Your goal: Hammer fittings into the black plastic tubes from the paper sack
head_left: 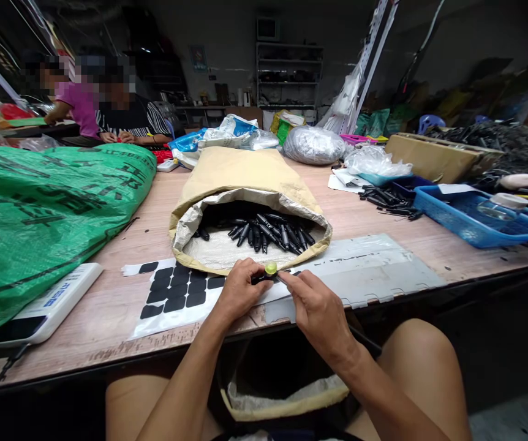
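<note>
My left hand [243,286] is closed around a slim black pen-shaped piece [263,278] just in front of the sack. At the fingertips shows a round, shiny yellow-green part [271,267]; I cannot tell whether it is joined to the black piece. My right hand [316,309] pinches close beside it, and whatever lies between its fingers is hidden. Under and left of my left hand is a white sheet [142,327] with rows of black rounded-square stickers [179,289]. A tan paper sack [250,174] lies with its mouth toward me, several black pen-shaped pieces [268,231] inside.
A green woven bag [57,202] and a white device [57,300] occupy the left. Rightward are a grey flat board [378,269], loose black pieces [386,199] and a blue basket [484,229]. Another sack [286,404] gapes below the table edge. Two people sit at the far left.
</note>
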`<state>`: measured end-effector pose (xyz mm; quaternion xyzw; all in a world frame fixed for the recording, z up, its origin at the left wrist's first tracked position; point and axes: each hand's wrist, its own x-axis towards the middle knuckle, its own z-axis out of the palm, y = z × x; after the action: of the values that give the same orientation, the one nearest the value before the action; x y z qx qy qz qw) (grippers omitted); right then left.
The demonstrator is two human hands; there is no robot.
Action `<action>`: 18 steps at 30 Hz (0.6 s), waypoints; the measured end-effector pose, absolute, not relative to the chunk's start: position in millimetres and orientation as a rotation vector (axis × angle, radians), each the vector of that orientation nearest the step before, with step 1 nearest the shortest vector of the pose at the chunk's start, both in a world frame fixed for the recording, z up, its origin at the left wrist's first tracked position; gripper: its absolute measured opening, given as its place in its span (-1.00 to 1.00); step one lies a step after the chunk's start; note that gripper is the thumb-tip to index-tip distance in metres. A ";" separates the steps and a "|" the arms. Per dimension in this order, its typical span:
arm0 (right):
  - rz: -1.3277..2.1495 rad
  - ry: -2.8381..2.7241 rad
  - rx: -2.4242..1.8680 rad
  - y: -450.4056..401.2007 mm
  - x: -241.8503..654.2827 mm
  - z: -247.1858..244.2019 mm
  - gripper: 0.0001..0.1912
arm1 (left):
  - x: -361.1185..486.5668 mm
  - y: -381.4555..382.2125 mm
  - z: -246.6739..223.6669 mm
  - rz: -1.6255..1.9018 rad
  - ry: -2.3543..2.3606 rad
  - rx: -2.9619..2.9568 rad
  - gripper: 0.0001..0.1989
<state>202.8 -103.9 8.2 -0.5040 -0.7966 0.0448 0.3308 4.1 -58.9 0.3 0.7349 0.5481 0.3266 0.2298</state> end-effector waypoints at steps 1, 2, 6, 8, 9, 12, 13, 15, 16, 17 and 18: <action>0.115 -2.075 -1.331 -103.4 204.0 8.5 -0.52 | 4.2 -59.1 0.0 0.904 1.509 2.020 -0.93; 0.114 -2.047 -1.334 -102.9 205.6 9.1 -0.52 | 4.3 -59.2 -0.3 0.909 1.507 2.016 -0.90; 0.107 -1.948 -1.313 -103.0 210.8 9.6 -0.54 | 4.1 -59.5 -1.1 0.909 1.508 2.011 -0.87; 0.106 -1.984 -1.332 -104.1 210.5 7.4 -0.53 | 4.2 -59.5 -1.1 0.914 1.512 2.008 -0.87; 0.107 -2.007 -1.348 -104.6 210.1 6.1 -0.53 | 4.2 -59.4 -1.0 0.918 1.513 2.007 -0.87; 0.109 -1.990 -1.374 -102.9 212.3 5.8 -0.54 | 4.5 -59.2 -0.5 0.922 1.514 2.007 -0.88; 0.102 -1.953 -1.370 -100.8 215.5 7.4 -0.55 | 4.5 -59.3 -0.3 0.919 1.515 2.005 -0.88; 0.054 -1.856 -1.370 -93.4 227.2 12.2 -0.58 | 4.5 -59.6 0.0 0.916 1.517 1.996 -0.89; 0.015 -1.804 -1.384 -88.0 235.6 14.8 -0.60 | 4.4 -59.8 0.1 0.914 1.521 1.993 -0.89; -0.033 -1.752 -1.413 -81.6 245.4 16.8 -0.62 | 4.4 -60.0 0.1 0.912 1.524 1.992 -0.90; -0.084 -1.707 -1.464 -74.4 256.1 18.1 -0.63 | 4.4 -60.1 0.1 0.907 1.527 1.995 -0.89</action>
<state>256.1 -74.4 18.1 -0.5869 -0.6844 -0.0337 0.4313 4.4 -60.1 0.1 0.7263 0.5558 0.3303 0.2332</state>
